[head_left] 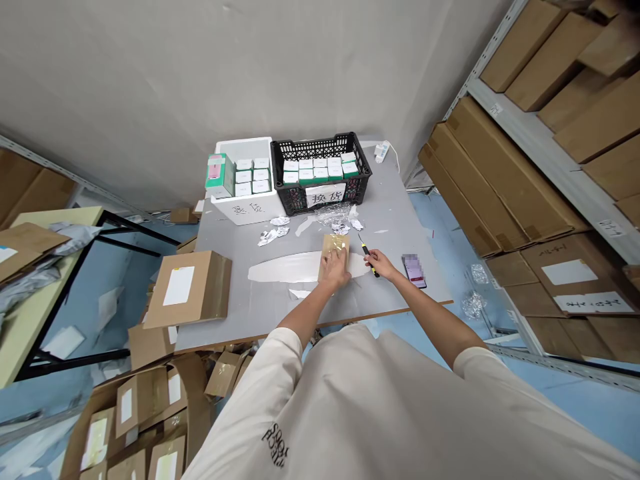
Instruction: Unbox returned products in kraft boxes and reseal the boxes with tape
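A small cardboard box (335,240) with shiny clear tape on top lies near the table's front edge. My left hand (336,268) holds it from above, fingers spanning its top, so part of the box is hidden. Just right of it, my right hand (380,263) grips a black and yellow utility knife (367,253). Its thin blade is out and points away from me, apart from the box. Under and around the box is a long whitish worn patch (280,267) on the grey tabletop (240,300). A phone (414,271) lies right of my right hand.
At the back stand a white foam bin (245,211) and a black crate (324,198), both holding small white-green boxes. Crumpled paper (273,235) and clear plastic (333,215) lie before them. A larger carton (190,289) sits left. Shelves of cartons (505,180) rise at right.
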A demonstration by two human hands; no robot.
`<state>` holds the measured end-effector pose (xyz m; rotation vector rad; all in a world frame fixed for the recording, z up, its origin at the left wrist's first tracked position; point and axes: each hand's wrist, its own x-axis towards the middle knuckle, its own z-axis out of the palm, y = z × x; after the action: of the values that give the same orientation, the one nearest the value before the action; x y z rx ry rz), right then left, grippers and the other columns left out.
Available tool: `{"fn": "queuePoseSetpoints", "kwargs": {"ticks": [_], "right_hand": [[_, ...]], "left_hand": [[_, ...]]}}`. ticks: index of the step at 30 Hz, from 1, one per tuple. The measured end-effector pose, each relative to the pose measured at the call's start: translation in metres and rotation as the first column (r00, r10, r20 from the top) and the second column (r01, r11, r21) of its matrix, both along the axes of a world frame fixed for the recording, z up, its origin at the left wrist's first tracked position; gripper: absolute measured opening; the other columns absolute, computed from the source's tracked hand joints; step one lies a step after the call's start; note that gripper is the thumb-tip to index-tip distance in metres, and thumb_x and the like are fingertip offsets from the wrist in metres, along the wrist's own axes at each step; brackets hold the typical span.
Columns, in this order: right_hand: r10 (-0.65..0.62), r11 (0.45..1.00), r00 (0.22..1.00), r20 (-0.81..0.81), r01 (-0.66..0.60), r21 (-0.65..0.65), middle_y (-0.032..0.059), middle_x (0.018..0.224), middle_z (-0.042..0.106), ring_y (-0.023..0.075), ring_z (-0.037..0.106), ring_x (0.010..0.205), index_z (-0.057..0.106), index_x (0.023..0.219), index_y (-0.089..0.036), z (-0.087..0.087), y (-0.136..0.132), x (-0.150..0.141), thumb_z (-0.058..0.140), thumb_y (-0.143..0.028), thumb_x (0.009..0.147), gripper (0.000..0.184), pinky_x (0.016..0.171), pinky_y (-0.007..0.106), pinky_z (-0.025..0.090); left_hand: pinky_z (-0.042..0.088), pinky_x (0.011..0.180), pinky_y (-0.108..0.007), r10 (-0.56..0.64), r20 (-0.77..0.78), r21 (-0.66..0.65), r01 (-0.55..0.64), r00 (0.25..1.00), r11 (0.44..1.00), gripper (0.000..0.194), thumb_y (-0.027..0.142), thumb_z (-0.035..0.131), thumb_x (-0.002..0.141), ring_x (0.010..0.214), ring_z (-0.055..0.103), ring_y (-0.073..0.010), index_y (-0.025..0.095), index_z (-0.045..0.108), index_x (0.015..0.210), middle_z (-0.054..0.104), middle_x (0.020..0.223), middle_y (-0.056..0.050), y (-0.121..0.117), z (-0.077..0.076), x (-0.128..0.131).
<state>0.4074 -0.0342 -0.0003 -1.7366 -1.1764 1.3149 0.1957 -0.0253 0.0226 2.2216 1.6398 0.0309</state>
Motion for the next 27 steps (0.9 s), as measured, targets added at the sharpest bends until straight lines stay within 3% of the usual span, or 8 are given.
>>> {"fn": "queuePoseSetpoints", "kwargs": {"ticks": [6,10,15,19,24,27], "right_hand": [[-0.048,0.998,0.999,0.015,0.048,0.034,0.0053,0.101,0.073,0.0220,0.070,0.099,0.056,0.104,-0.024,-0.003,0.001,-0.001,0.064,-0.052,0.084,0.035,0.089,0.036,0.055],[-0.021,1.000,0.993,-0.119,0.020,-0.010,0.0061,0.099,0.075,0.0235,0.071,0.103,0.056,0.101,-0.024,0.004,0.002,-0.016,0.067,-0.048,0.085,0.031,0.093,0.037,0.054],[0.042,0.994,0.963,-0.267,-0.067,-0.086,0.0074,0.099,0.077,0.0237,0.073,0.103,0.056,0.098,-0.023,0.016,-0.001,-0.033,0.071,-0.046,0.085,0.031,0.093,0.035,0.054],[0.092,0.980,0.949,-0.302,-0.140,-0.142,0.0067,0.100,0.077,0.0207,0.074,0.093,0.057,0.097,-0.022,0.022,-0.003,-0.030,0.071,-0.044,0.086,0.028,0.081,0.029,0.056],[0.152,0.974,0.981,-0.117,-0.169,-0.149,0.0052,0.092,0.074,0.0141,0.066,0.068,0.064,0.088,-0.021,0.018,-0.003,-0.006,0.062,-0.043,0.091,0.023,0.056,0.022,0.049],[0.275,0.955,0.961,-0.014,-0.275,-0.109,0.0027,0.085,0.072,0.0131,0.061,0.060,0.066,0.099,-0.021,0.015,-0.004,0.014,0.060,-0.044,0.092,0.025,0.052,0.022,0.046]], "left_hand": [[0.027,0.117,-0.053,-0.299,-0.020,-0.020,0.299,0.954,0.954,0.105,0.001,0.068,0.067,0.146,0.037,-0.0346,0.032,0.026,0.158,0.037,0.158,-0.015,0.016,0.003,-0.048],[0.025,0.119,-0.049,-0.361,-0.026,-0.026,0.361,0.932,0.932,0.095,0.002,0.064,0.073,0.142,0.043,-0.0309,0.029,0.029,0.157,0.045,0.152,-0.014,0.024,0.003,-0.069],[0.032,0.113,-0.048,-0.343,-0.020,0.049,0.343,0.939,0.938,0.067,0.025,0.067,0.085,0.136,0.047,-0.0339,0.025,0.042,0.147,0.051,0.144,-0.015,0.022,0.004,-0.060],[0.035,0.110,-0.046,-0.367,-0.034,0.069,0.369,0.929,0.927,0.048,0.026,0.064,0.088,0.128,0.053,-0.0319,0.023,0.052,0.134,0.056,0.135,-0.013,0.021,0.003,-0.048],[0.031,0.115,-0.046,-0.381,-0.052,0.054,0.383,0.923,0.922,0.044,0.026,0.068,0.086,0.122,0.058,-0.0306,0.021,0.055,0.128,0.061,0.127,-0.013,0.022,0.002,-0.045],[0.027,0.119,-0.045,-0.373,-0.062,0.075,0.377,0.926,0.923,0.048,0.024,0.071,0.084,0.124,0.057,-0.0304,0.019,0.055,0.129,0.060,0.128,-0.014,0.020,0.000,-0.045]]}}
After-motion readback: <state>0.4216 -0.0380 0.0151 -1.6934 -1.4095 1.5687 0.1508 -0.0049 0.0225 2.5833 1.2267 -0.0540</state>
